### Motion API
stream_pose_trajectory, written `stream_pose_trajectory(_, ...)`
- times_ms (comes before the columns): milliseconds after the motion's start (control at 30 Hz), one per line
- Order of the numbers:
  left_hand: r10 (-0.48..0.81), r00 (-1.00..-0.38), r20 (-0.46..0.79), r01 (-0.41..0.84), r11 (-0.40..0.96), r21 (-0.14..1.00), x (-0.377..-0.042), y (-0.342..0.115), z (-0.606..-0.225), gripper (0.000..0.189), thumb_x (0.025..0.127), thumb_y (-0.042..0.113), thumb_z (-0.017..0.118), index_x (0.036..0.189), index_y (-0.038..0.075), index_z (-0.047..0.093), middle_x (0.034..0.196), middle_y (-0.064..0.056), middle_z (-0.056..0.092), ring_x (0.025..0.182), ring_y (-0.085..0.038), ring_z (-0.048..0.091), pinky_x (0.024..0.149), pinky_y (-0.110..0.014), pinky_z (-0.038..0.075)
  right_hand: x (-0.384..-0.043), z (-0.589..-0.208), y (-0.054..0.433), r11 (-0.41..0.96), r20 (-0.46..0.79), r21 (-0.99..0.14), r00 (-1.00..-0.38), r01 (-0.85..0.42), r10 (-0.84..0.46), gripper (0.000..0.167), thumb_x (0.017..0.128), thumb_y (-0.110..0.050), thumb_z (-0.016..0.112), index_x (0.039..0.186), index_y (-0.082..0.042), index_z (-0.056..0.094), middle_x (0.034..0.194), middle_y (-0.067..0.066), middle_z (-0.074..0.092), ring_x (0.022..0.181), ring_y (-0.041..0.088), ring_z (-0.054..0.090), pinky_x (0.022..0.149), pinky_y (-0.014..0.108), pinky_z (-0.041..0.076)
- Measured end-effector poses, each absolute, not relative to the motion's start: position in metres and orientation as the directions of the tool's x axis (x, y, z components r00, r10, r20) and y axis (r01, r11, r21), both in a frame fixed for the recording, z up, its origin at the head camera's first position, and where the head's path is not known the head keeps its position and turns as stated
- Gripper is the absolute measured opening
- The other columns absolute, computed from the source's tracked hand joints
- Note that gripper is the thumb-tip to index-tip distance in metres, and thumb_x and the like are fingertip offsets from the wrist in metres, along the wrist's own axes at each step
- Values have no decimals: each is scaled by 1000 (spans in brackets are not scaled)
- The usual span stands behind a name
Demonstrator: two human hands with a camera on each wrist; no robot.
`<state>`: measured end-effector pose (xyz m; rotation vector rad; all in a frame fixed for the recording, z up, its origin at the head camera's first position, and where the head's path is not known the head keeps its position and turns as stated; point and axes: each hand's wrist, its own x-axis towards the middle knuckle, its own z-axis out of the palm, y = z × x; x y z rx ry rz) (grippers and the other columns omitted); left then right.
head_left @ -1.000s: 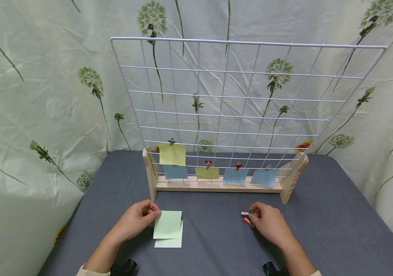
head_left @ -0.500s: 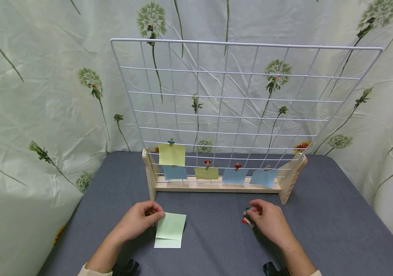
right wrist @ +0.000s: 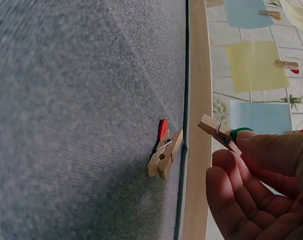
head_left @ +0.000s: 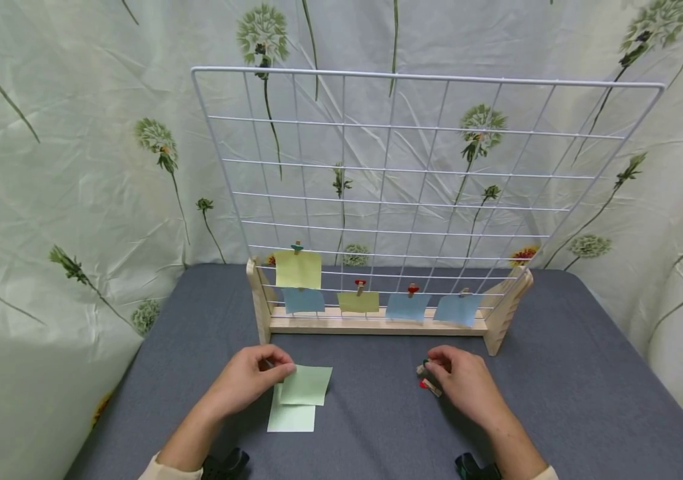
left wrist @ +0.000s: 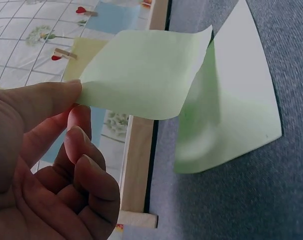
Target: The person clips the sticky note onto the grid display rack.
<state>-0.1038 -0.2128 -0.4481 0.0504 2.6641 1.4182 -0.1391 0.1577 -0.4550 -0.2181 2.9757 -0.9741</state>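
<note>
My left hand [head_left: 251, 380] pinches a corner of a pale green sticky note [left wrist: 141, 72] between thumb and forefinger, holding it up off the table. Below it a second green sticky note [head_left: 290, 419] lies on the cloth, partly covered by the first in the head view. In my right hand [head_left: 464, 377] is a small wooden clothespin [right wrist: 219, 131] with a green decoration, pinched at its handle end by thumb and fingers. Another clothespin [right wrist: 164, 155], with a red decoration, lies on the table just beneath that hand.
Beyond the hands stands a white wire grid [head_left: 413, 170] in a wooden base [head_left: 377, 325]. Clothespins hold a yellow note [head_left: 298, 269], a smaller yellow note [head_left: 360, 303] and several blue notes [head_left: 407, 307] on its lower rows. Dark grey cloth [head_left: 371, 400] covers the table.
My left hand has lifted the upper green note and shifted it to the right, uncovering more of the lower one. The right hand has turned the green clothespin and drawn slightly away from the red one.
</note>
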Motion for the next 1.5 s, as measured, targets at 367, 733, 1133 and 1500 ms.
stream_pose_trajectory(367, 109, -991, -80, -7, 553, 833, -108, -206, -444, 10, 93, 26, 76, 95, 16, 75, 81, 1, 69, 67, -11, 57, 59, -27, 48, -139, -445, 150, 812, 73, -545, -977, -209, -202, 11, 94, -10, 72, 104, -10, 77, 97, 2, 75, 86, 12, 68, 73, 33, 55)
stream_pose_trajectory(733, 97, -994, -57, 6, 556, 831, -109, -201, -439, 11, 93, 26, 76, 96, 16, 75, 83, 1, 68, 67, -11, 55, 58, -27, 46, -138, -434, 142, 819, 134, -504, -962, -274, -239, 11, 94, -10, 72, 104, -9, 78, 99, 5, 75, 93, 19, 70, 80, 40, 57)
stream_pose_trajectory(1133, 70, -997, -34, 11, 566, 825, -113, -196, -435, 4, 93, 23, 75, 95, 19, 75, 82, 3, 66, 65, -11, 54, 57, -27, 44, -140, -427, 136, 801, 220, -483, -934, -354, -280, 8, 92, -11, 75, 99, -14, 78, 94, -1, 75, 84, 10, 66, 71, 32, 53)
stream_pose_trajectory(1500, 54, -998, -25, 11, 576, 818, -117, -193, -430, 7, 93, 25, 76, 95, 19, 75, 84, 4, 66, 69, -13, 55, 59, -28, 46, -143, -414, 127, 781, 325, -430, -885, -453, -335, 6, 89, -11, 78, 95, -13, 78, 92, -1, 75, 84, 13, 68, 75, 37, 53)
